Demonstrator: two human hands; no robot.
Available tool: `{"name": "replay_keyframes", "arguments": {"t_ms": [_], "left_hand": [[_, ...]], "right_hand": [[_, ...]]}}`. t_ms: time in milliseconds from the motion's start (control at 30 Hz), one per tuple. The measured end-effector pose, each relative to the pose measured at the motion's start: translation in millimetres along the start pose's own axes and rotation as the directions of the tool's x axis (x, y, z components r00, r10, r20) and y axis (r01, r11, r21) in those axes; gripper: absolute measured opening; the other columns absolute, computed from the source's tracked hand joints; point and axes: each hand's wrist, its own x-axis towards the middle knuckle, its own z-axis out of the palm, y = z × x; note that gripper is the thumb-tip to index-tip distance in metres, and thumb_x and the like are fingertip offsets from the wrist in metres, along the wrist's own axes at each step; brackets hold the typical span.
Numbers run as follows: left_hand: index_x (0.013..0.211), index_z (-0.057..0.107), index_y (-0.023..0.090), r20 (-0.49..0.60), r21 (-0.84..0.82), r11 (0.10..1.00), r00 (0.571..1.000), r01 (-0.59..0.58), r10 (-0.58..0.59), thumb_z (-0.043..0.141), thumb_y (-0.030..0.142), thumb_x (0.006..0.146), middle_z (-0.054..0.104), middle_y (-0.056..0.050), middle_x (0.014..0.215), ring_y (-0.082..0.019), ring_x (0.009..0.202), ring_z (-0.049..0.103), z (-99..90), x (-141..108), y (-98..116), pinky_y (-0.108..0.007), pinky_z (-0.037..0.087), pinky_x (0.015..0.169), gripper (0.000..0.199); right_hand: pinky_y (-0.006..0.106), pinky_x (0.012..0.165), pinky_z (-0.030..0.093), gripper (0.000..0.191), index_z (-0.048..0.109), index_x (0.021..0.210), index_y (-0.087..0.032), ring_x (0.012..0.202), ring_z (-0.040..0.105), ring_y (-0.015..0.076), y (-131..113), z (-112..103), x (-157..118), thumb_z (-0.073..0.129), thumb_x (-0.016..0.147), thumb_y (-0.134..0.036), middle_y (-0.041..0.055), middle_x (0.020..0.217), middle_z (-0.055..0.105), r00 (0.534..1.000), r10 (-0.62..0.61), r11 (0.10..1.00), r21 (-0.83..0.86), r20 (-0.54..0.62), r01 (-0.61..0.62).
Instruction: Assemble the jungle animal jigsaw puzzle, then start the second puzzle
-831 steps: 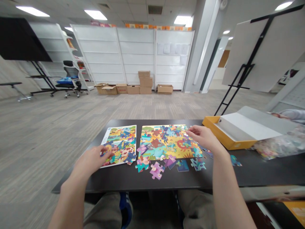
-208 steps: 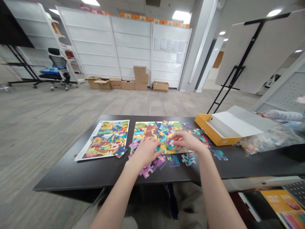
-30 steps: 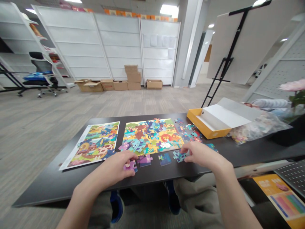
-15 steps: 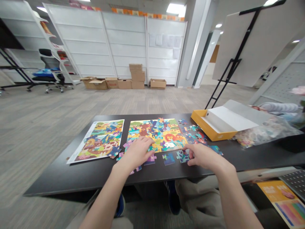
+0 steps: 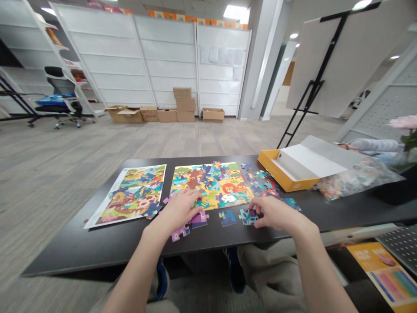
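A brightly coloured animal jigsaw puzzle [image 5: 228, 187] lies in the middle of the black table. My left hand [image 5: 182, 208] rests at its lower left corner, fingers stretched and apart, over several purple puzzle pieces [image 5: 199, 219] that it partly covers. My right hand [image 5: 272, 213] is below the lower right corner, with thumb and curled fingers closed at the right edge of a teal and dark blue puzzle piece [image 5: 248, 217] on the table. Between the hands lies a single blue puzzle piece [image 5: 227, 218], touched by neither.
A printed picture sheet [image 5: 130, 193] lies at the left. Loose dark pieces [image 5: 263, 184] sit right of the puzzle. Behind them are an open yellow box [image 5: 301, 184] and a clear plastic bag [image 5: 358, 178]. The table's near edge runs below my hands.
The view has turned slightly right. My left hand has slid a little left, showing more of the purple pieces. My right hand stays at the same teal piece.
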Motion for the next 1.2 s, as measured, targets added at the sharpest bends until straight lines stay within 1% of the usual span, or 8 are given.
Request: {"name": "replay_keyframes", "arguments": {"t_ms": [233, 500, 567, 667, 767, 867, 967, 1200], "left_hand": [[0.126, 0.062, 0.020, -0.020, 0.044, 0.998, 0.999, 0.040, -0.040, 0.063, 0.050, 0.093, 0.065, -0.013, 0.133, -0.032, 0.128, 0.056, 2.2, -3.1, 14.8, -0.047, 0.043, 0.108, 0.045], [0.133, 0.059, 0.022, -0.039, 0.060, 0.996, 0.997, 0.063, -0.060, 0.070, 0.057, 0.085, 0.059, -0.015, 0.143, -0.036, 0.135, 0.050, 14.5, -3.3, 17.2, -0.052, 0.040, 0.110, 0.061], [0.133, 0.060, 0.023, -0.035, 0.055, 0.997, 0.998, 0.059, -0.057, 0.073, 0.056, 0.083, 0.059, -0.015, 0.143, -0.035, 0.136, 0.049, 13.3, -4.5, 15.4, -0.051, 0.038, 0.113, 0.061], [0.132, 0.061, 0.023, -0.013, 0.048, 0.998, 0.999, 0.047, -0.046, 0.076, 0.056, 0.080, 0.060, -0.013, 0.143, -0.034, 0.136, 0.050, 9.8, -6.0, 12.7, -0.050, 0.038, 0.114, 0.063], [0.132, 0.061, 0.024, 0.005, 0.037, 0.998, 0.999, 0.044, -0.045, 0.078, 0.056, 0.078, 0.059, -0.013, 0.144, -0.034, 0.136, 0.050, 7.7, -6.4, 9.5, -0.049, 0.039, 0.113, 0.065], [0.134, 0.060, 0.023, 0.019, 0.035, 0.998, 0.999, 0.045, -0.046, 0.079, 0.056, 0.077, 0.058, -0.013, 0.146, -0.034, 0.137, 0.049, 7.4, -6.3, 7.0, -0.049, 0.038, 0.114, 0.068], [0.135, 0.060, 0.022, 0.023, 0.040, 0.998, 0.999, 0.046, -0.047, 0.078, 0.056, 0.079, 0.058, -0.014, 0.146, -0.034, 0.138, 0.049, 6.5, -6.8, 6.5, -0.051, 0.038, 0.115, 0.067], [0.132, 0.062, 0.022, 0.008, 0.044, 0.998, 0.999, 0.033, -0.033, 0.070, 0.053, 0.087, 0.060, -0.013, 0.144, -0.034, 0.138, 0.049, 0.6, -9.6, 8.8, -0.051, 0.039, 0.114, 0.055]], "right_hand": [[0.026, 0.066, 0.039, 0.034, 0.069, 0.096, -0.022, 0.083, 0.064, 0.0199, -4.5, -1.5, -2.3, 0.083, 0.065, -0.025, 0.0024, 0.094, 0.071, 1.000, 0.012, 1.000, -0.013, -0.027, -0.013], [0.027, 0.064, 0.041, 0.044, 0.070, 0.109, -0.021, 0.080, 0.065, 0.0202, -5.1, -5.4, -5.6, 0.081, 0.067, -0.025, 0.0029, 0.093, 0.072, 1.000, 0.000, 0.998, 0.059, -0.009, 0.000], [0.027, 0.066, 0.044, 0.044, 0.070, 0.113, -0.022, 0.079, 0.066, 0.0201, 6.4, -13.2, -10.1, 0.078, 0.070, -0.029, 0.0027, 0.092, 0.073, 0.999, -0.005, 0.993, 0.114, -0.054, 0.011], [0.028, 0.067, 0.048, 0.036, 0.070, 0.110, -0.022, 0.075, 0.066, 0.0198, 34.0, -28.3, -20.7, 0.071, 0.077, -0.037, 0.0037, 0.089, 0.074, 0.971, 0.073, 0.989, 0.143, -0.226, -0.041], [0.030, 0.064, 0.049, 0.033, 0.071, 0.103, -0.021, 0.069, 0.066, 0.0201, 64.7, -38.6, -32.1, 0.065, 0.081, -0.045, 0.0052, 0.085, 0.075, 0.894, 0.198, 0.976, 0.161, -0.402, -0.144], [0.032, 0.065, 0.051, 0.032, 0.071, 0.101, -0.020, 0.070, 0.068, 0.0217, 88.3, -39.9, -40.3, 0.061, 0.082, -0.045, 0.0064, 0.085, 0.075, 0.828, 0.275, 0.960, 0.184, -0.488, -0.210], [0.034, 0.068, 0.053, 0.028, 0.072, 0.097, -0.021, 0.074, 0.071, 0.0241, 104.2, -36.4, -44.5, 0.060, 0.080, -0.040, 0.0065, 0.085, 0.077, 0.816, 0.314, 0.949, 0.191, -0.486, -0.251], [0.036, 0.079, 0.056, 0.023, 0.072, 0.092, -0.021, 0.086, 0.074, 0.0264, 131.3, -28.8, -43.0, 0.064, 0.079, -0.037, 0.0087, 0.092, 0.079, 0.839, 0.386, 0.919, 0.235, -0.384, -0.316]]}}
